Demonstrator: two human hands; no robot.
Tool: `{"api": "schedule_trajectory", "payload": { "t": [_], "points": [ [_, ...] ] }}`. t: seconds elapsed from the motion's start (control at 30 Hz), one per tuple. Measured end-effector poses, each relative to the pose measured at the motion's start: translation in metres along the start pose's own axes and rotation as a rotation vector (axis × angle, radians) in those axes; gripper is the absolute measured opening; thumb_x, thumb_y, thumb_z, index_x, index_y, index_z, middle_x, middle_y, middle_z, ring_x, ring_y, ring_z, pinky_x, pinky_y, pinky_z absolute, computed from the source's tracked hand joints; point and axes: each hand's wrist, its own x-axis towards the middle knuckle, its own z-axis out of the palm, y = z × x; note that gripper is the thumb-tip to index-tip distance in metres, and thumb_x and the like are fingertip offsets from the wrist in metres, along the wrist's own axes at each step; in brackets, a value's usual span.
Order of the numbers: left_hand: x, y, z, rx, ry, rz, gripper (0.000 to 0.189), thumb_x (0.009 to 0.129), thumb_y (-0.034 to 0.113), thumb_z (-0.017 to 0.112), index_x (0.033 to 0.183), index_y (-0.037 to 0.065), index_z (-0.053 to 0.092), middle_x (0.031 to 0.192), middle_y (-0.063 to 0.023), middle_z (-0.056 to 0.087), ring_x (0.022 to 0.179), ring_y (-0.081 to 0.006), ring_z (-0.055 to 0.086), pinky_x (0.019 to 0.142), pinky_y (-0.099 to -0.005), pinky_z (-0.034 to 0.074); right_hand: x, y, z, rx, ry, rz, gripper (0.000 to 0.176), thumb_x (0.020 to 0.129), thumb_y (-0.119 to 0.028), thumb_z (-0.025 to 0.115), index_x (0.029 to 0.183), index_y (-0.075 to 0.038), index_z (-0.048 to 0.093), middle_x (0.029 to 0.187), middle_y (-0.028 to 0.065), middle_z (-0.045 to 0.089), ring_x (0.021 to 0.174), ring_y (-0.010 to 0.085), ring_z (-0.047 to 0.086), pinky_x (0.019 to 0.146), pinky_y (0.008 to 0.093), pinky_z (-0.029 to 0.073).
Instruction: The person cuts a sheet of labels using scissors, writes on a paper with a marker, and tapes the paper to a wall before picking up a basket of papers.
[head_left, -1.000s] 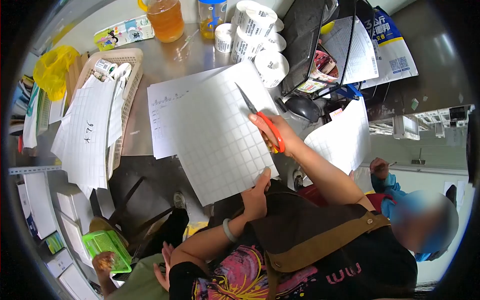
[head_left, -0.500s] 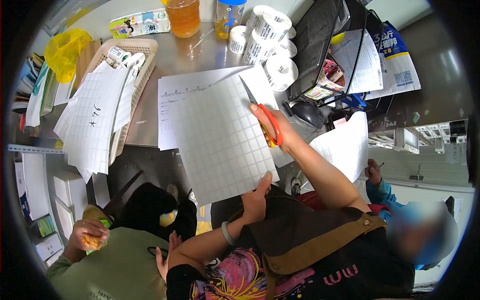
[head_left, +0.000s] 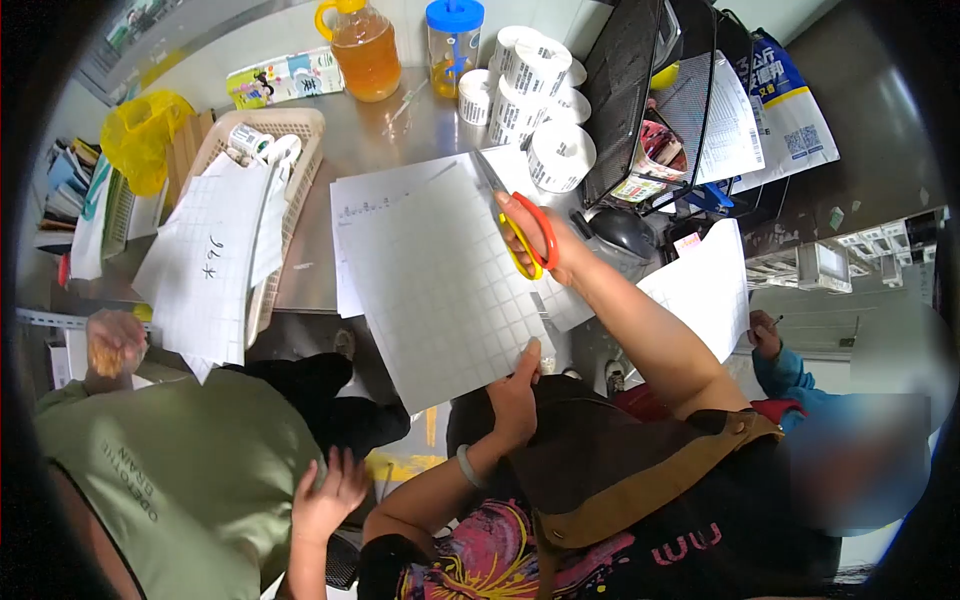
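Item 1: grid-lined sheet (head_left: 440, 290), 1 piece, held between our hands. Its upper part lies over the printed sheets (head_left: 347, 215) on the steel bench (head_left: 310, 250); its lower part overhangs the front edge.

Item 2: scissors (head_left: 549, 238), red and yellow handles, 1 pair. Our right hand (head_left: 570, 255) has its grip closed around the handles, the blades angled at the sheet's upper right side. We cannot tell whether paper lies between them.

Item 3: our left hand (head_left: 514, 408). Its grip pinches the sheet's lower right corner between thumb and fingers.

Surroundings: label rolls (head_left: 560, 158) beyond the blades; black mouse (head_left: 622, 232) to the right; 1 beige basket (head_left: 316, 122) to the left; 1 pitcher (head_left: 367, 55) of amber liquid at the back.

Hazards, in our judgement: the overhang could sag and skew a cut; blades dipping low could catch the paper beneath; another person's hand (head_left: 326, 497), near our left forearm, could jog it and pull the sheet askew.
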Motion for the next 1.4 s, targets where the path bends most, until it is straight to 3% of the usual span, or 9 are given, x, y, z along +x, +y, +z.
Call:
{"api": "schedule_trajectory", "payload": {
  "t": [0.3,0.43,0.67,0.8,0.93,1.03,1.07,1.13,1.4],
  "points": [
    [0.037,-0.008,-0.011,0.25,-0.093,0.024,0.019,0.089,0.023,0.07,0.095,0.006,0.064,0.081,0.0041,0.057,0.068,-0.0051,0.047,0.06,-0.0222,0.037,-0.055,0.041,-0.052,-0.685,0.316,-0.365,0.051,0.083,-0.053,0.07,0.089,-0.003,0.068,0.058,-0.0005,0.052,0.05,0.0102,0.05,0.045,0.0231,0.038],
    [0.043,-0.019,0.006,0.256,-0.362,-0.266,0.025,0.09,0.026,0.068,0.104,0.005,0.064,0.084,0.005,0.058,0.069,-0.003,0.046,0.062,-0.0213,0.038,-0.068,0.036,-0.056,-0.037,0.113,0.058,0.04,0.085,-0.044,0.071,0.08,-0.006,0.061,0.055,-0.0027,0.045,0.044,0.007,0.045,0.041,0.0236,0.033],
    [0.05,-0.031,0.029,0.297,-0.447,-0.257,0.024,0.092,0.028,0.065,0.093,0.004,0.065,0.077,0.0009,0.057,0.067,-0.0086,0.049,0.064,-0.0246,0.038,-0.068,0.042,-0.06,0.016,-0.065,-0.03,0.053,0.083,-0.057,0.068,0.084,-0.006,0.06,0.062,-0.0022,0.046,0.052,0.0062,0.043,0.044,0.023,0.033],
    [0.056,-0.045,0.028,0.279,-0.406,-0.253,0.018,0.092,0.02,0.062,0.086,0.003,0.063,0.071,-0.0004,0.054,0.064,-0.0105,0.049,0.061,-0.0266,0.038,-0.086,0.043,-0.064,-0.143,-0.16,-0.175,0.06,0.084,-0.059,0.067,0.097,0.0,0.063,0.084,0.005,0.056,0.08,0.0125,0.051,0.069,0.0285,0.044],
    [0.045,-0.038,-0.003,0.439,-0.417,0.107,0.023,0.095,0.016,0.054,0.097,-0.005,0.062,0.087,-0.0096,0.059,0.077,-0.0158,0.055,0.069,-0.0294,0.045,-0.088,0.035,-0.09,-0.6,0.26,-0.374,0.065,0.078,-0.065,0.063,0.089,-0.001,0.064,0.075,0.0218,0.064,0.075,0.0351,0.065,0.069,0.0434,0.05],
    [0.032,-0.009,-0.039,1.195,-0.323,1.233,0.029,0.09,0.023,0.061,0.098,-0.005,0.063,0.096,-0.0179,0.06,0.091,-0.0265,0.058,0.075,-0.0372,0.049,-0.084,0.036,-0.093,-0.967,0.502,-0.349,0.044,0.072,-0.04,0.068,0.089,0.0,0.062,0.087,0.0198,0.065,0.078,0.0387,0.065,0.068,0.0483,0.052],
    [0.025,-0.006,-0.035,1.166,-0.169,1.364,0.029,0.089,0.022,0.059,0.098,-0.005,0.063,0.092,-0.0175,0.061,0.088,-0.026,0.059,0.073,-0.0372,0.049,-0.082,0.042,-0.091,-1.065,0.51,-0.388,0.042,0.07,-0.037,0.068,0.089,0.0,0.063,0.091,0.0189,0.064,0.081,0.0373,0.065,0.07,0.046,0.053],
    [0.017,-0.005,-0.032,1.035,-0.103,1.376,0.029,0.088,0.02,0.058,0.099,-0.006,0.062,0.091,-0.0195,0.061,0.086,-0.0275,0.06,0.071,-0.0383,0.05,-0.055,0.065,-0.083,-1.163,0.531,-0.458,0.04,0.069,-0.032,0.068,0.09,0.001,0.064,0.097,0.0166,0.064,0.091,0.0329,0.064,0.073,0.0427,0.054],
    [-0.004,0.018,0.025,0.457,-0.667,0.74,0.03,0.087,0.013,0.058,0.103,-0.011,0.061,0.104,-0.0281,0.063,0.086,-0.0297,0.064,0.069,-0.0412,0.054,-0.047,0.069,-0.075,-1.088,0.485,-0.699,0.034,0.077,-0.027,0.061,0.094,0.002,0.065,0.097,0.0145,0.063,0.092,0.0322,0.061,0.076,0.0423,0.052]
  ]
}}
